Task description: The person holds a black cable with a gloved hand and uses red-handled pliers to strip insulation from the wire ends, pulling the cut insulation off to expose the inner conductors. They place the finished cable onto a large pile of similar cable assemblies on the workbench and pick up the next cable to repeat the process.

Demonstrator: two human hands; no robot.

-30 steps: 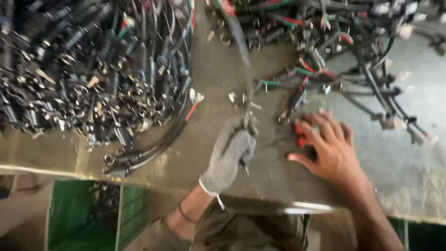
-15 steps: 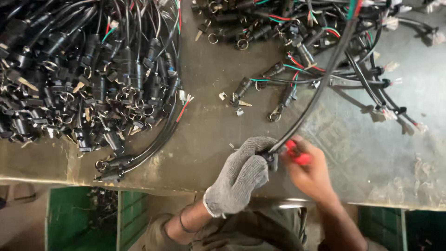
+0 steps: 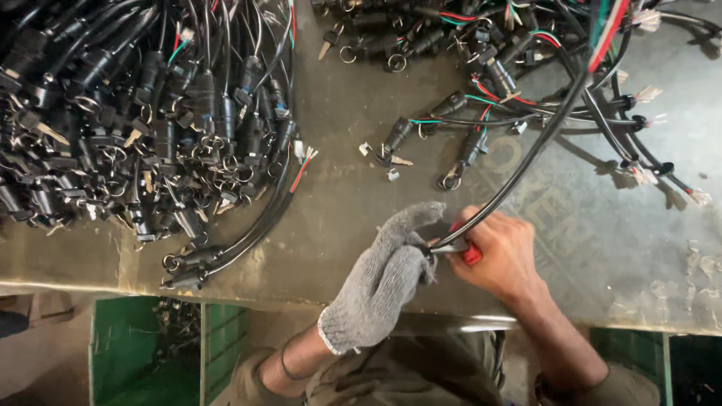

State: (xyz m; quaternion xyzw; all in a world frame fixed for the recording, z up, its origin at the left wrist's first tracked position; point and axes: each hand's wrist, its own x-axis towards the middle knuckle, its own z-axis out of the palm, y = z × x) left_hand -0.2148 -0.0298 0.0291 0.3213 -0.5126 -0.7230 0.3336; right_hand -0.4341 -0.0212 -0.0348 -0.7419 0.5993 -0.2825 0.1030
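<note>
We now hold both hands together at the near edge of the metal table (image 3: pixel 338 248), where a second ago they lay apart. Our gloved left hand (image 3: pixel 387 274) is clenched on the end of the black cable (image 3: pixel 526 158), which rises taut toward the loose harnesses (image 3: pixel 526 60). Our bare right hand (image 3: pixel 500 252), earlier spread flat, grips a red-handled tool (image 3: pixel 471 256).

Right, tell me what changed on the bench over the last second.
The bare right hand left the table, where it lay flat, and closed on a red-handled tool. The gloved left hand took hold of the black cable, which now slants up to the right. The two heaps of cables on the bench stayed put.
</note>
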